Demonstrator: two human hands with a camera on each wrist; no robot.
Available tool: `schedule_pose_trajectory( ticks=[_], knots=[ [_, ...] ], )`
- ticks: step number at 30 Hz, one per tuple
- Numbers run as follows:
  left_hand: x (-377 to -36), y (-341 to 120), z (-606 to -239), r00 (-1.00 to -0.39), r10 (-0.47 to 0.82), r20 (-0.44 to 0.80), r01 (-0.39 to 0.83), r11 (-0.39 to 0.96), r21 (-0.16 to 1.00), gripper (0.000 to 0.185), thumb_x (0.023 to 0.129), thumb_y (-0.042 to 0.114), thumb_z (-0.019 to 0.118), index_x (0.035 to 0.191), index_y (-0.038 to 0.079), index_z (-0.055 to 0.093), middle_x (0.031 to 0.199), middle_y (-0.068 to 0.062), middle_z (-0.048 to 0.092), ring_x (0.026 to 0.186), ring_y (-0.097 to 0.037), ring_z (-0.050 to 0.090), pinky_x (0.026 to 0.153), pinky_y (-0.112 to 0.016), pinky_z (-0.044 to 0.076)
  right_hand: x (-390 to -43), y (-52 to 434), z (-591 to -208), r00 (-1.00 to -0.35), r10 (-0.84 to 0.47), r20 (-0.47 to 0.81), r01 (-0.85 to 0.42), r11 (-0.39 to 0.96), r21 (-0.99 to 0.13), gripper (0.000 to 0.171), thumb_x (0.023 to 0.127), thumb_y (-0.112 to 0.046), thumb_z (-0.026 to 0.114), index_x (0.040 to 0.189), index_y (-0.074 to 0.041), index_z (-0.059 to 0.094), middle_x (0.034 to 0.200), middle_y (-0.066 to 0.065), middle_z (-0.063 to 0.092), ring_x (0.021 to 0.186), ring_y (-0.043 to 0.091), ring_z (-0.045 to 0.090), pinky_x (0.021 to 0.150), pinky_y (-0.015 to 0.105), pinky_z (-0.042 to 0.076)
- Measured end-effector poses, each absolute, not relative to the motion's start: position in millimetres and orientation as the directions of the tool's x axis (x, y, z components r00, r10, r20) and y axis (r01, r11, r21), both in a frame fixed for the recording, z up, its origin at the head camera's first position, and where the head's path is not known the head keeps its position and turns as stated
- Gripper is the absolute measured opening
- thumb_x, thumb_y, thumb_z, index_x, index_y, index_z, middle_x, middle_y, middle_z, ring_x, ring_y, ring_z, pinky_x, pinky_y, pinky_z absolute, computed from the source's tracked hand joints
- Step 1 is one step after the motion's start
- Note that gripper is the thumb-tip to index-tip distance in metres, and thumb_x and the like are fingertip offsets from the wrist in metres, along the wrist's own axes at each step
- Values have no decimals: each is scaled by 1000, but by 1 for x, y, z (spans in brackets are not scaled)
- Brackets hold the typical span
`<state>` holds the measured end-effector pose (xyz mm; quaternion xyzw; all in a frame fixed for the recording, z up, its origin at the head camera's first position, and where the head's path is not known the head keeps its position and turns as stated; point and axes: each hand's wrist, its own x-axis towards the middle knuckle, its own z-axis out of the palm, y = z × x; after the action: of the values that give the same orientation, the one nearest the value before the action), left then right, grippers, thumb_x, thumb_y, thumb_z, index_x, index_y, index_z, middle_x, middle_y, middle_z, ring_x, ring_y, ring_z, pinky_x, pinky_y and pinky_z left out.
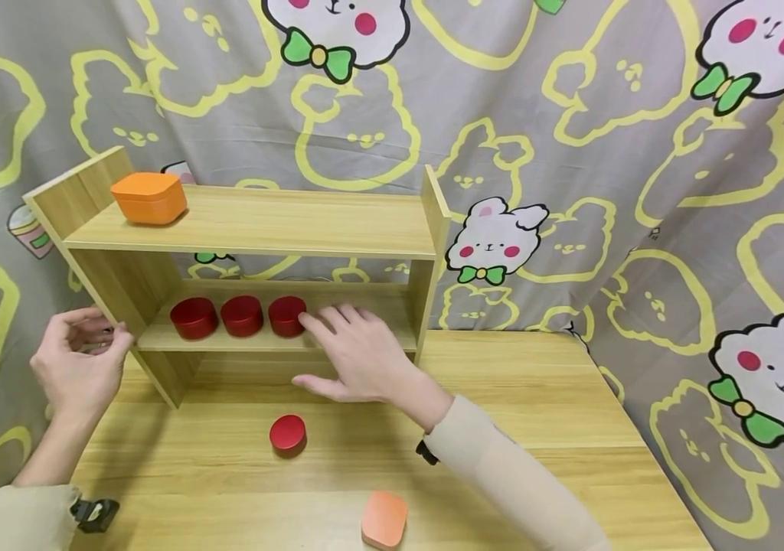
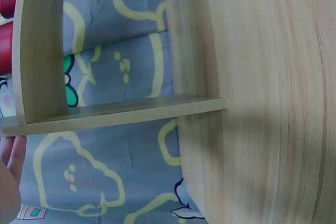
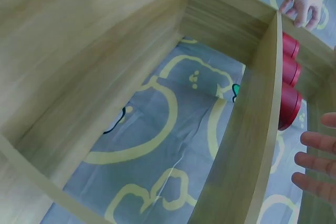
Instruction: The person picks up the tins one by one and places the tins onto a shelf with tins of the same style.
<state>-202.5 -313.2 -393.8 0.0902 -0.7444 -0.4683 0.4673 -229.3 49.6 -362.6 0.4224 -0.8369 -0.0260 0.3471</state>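
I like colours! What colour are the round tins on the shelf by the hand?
The three round tins are dark red, clearest in the head view.

Orange box [image 1: 149, 197], cartoon curtain [image 1: 571, 153]

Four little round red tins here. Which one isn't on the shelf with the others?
The round red tin standing alone on the wooden tabletop, in front of the wooden shelf. The other three sit in a row on the lower board, beside the right hand.
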Motion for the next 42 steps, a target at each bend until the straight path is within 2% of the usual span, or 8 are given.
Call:
schedule_pose_trajectory(
  ticks=[6, 13, 18, 24, 31, 37, 42],
  knots=[
    [-200, -309, -391, -544, -570, 616, 320, 537, 780, 27, 86, 1, 68, 101, 23, 67, 79, 36, 59, 68, 22, 58, 64, 4, 48, -208, 60, -371, -402, -749, 527, -761, 593, 263, 86, 87, -78, 62, 146, -17, 58, 130, 0, 69, 117, 19, 68, 96, 33, 62],
    [-199, -306, -388, -540, -565, 624, 342, 530, 776, 25, 86, -1, 68, 102, 18, 69, 79, 33, 60, 68, 21, 58, 64, 4, 49, -189, 76, -383, -334, -785, 521, -790, 535, 300, 87, 86, -80, 60, 146, -17, 58, 128, -2, 68, 113, 16, 68, 93, 29, 61],
    [-199, -307, -388, -544, -562, 624, 338, 534, 775, 24, 86, -1, 68, 103, 17, 69, 80, 32, 60, 68, 21, 58, 64, 4, 48, -175, 90, -394, -300, -813, 499, -827, 482, 289, 86, 87, -80, 59, 145, -17, 60, 129, -2, 69, 117, 15, 67, 90, 29, 61],
    [-201, -310, -390, -534, -560, 633, 338, 545, 767, 21, 86, -1, 68, 103, 11, 70, 79, 32, 60, 68, 21, 58, 63, 4, 48, -160, 106, -410, -267, -849, 457, -856, 426, 291, 83, 89, -79, 57, 143, -16, 62, 131, -3, 70, 120, 16, 67, 96, 29, 60],
    [-205, -318, -399, -538, -554, 635, 314, 568, 761, 24, 86, 0, 70, 105, 15, 70, 81, 33, 60, 69, 21, 58, 63, 4, 47, -137, 120, -429, -275, -858, 433, -875, 410, 257, 83, 90, -80, 54, 144, -17, 60, 131, -5, 71, 120, 15, 67, 98, 29, 59],
    [-206, -318, -399, -536, -553, 638, 314, 571, 758, 23, 86, 0, 70, 109, 5, 70, 82, 33, 60, 70, 22, 58, 64, 4, 47, -120, 131, -445, -278, -854, 439, -860, 425, 284, 83, 89, -80, 54, 142, -17, 61, 127, -6, 71, 117, 13, 67, 97, 27, 58],
    [-204, -314, -395, -535, -555, 637, 319, 565, 761, 24, 86, 0, 69, 109, -1, 70, 81, 33, 60, 69, 22, 58, 63, 5, 47, -109, 142, -458, -354, -866, 353, -845, 458, 277, 86, 88, -84, 55, 144, -19, 58, 130, -9, 70, 117, 12, 66, 101, 28, 57]
  ],
)
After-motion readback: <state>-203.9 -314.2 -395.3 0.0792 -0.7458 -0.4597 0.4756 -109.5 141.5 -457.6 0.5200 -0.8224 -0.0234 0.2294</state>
